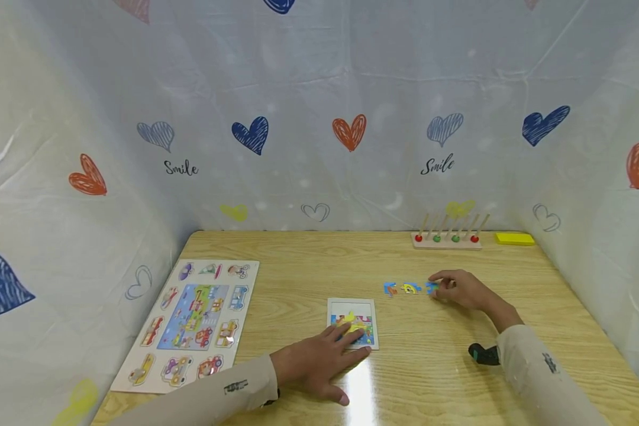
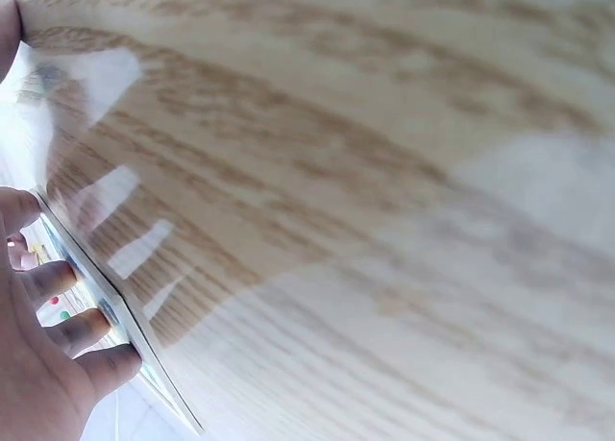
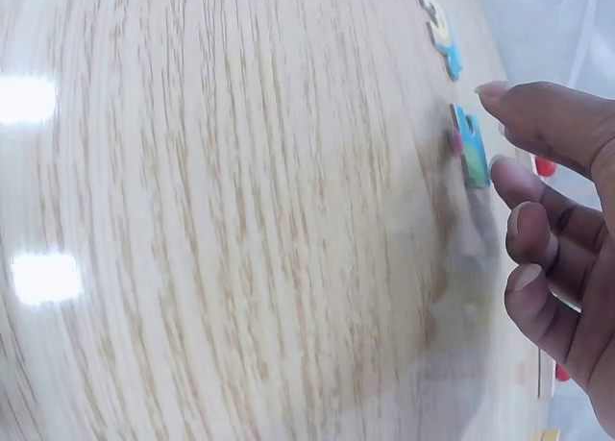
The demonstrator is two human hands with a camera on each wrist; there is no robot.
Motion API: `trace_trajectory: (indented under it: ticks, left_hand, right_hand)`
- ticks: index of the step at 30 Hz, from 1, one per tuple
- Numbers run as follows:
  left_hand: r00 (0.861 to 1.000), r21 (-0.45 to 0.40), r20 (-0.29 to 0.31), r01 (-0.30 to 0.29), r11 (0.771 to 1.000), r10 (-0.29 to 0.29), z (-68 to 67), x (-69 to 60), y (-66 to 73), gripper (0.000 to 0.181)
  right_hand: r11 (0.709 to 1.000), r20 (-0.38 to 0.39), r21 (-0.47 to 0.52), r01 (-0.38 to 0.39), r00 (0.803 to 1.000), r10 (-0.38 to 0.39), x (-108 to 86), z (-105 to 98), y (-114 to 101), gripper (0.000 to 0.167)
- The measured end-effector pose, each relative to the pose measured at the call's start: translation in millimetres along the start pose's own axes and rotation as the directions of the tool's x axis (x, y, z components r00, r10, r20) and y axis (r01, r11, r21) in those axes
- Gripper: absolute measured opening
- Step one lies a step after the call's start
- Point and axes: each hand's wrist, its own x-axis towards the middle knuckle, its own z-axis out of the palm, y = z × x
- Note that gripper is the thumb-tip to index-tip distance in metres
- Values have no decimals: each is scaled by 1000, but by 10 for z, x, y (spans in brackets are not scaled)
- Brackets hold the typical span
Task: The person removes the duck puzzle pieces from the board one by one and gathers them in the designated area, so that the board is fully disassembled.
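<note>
My left hand (image 1: pixel 327 362) lies spread with its fingertips on a small framed jigsaw puzzle (image 1: pixel 374 305). Puzzle pieces fill the lower part of the frame, and a bare strip shows at its top. In the left wrist view, fingers of the left hand (image 2: pixel 48 335) reach over the edge of the puzzle frame (image 2: pixel 120 292). My right hand (image 1: pixel 462 288) is at a blue-green puzzle piece (image 3: pixel 471 151) on the table. Its thumb and index finger are parted beside that piece. A yellow-and-blue piece (image 1: pixel 410 289) and a blue-and-orange piece (image 1: pixel 390 288) lie to its left.
A large vehicle puzzle board (image 1: pixel 247 319) lies on the left of the wooden table (image 1: pixel 298 254). At the back right are a peg stand (image 1: pixel 447 244) with red and green beads and a yellow block (image 1: pixel 514 239). A heart-printed curtain (image 1: pixel 298 100) surrounds the table.
</note>
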Motion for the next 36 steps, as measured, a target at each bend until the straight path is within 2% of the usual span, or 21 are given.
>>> trace_trajectory:
  ticks: [8, 18, 27, 36]
  left_hand:
    - [1000, -35, 12, 8, 999, -7, -17, -10, -4, 91]
    - [999, -47, 36, 18, 999, -16, 6, -5, -22, 92]
    - [999, -6, 27, 16, 1000, -16, -23, -16, 29, 90]
    - [998, -50, 59, 30, 998, -27, -54, -49, 53, 86]
  right_hand:
    - [999, 1, -5, 36, 999, -36, 41, 28, -212, 34]
    - [993, 36, 25, 112, 993, -113, 126, 136, -482, 34]
    - [988, 56, 4, 155, 986, -155, 169, 217, -610, 32]
    - [982, 93, 32, 188, 977, -190, 252, 346, -707, 30]
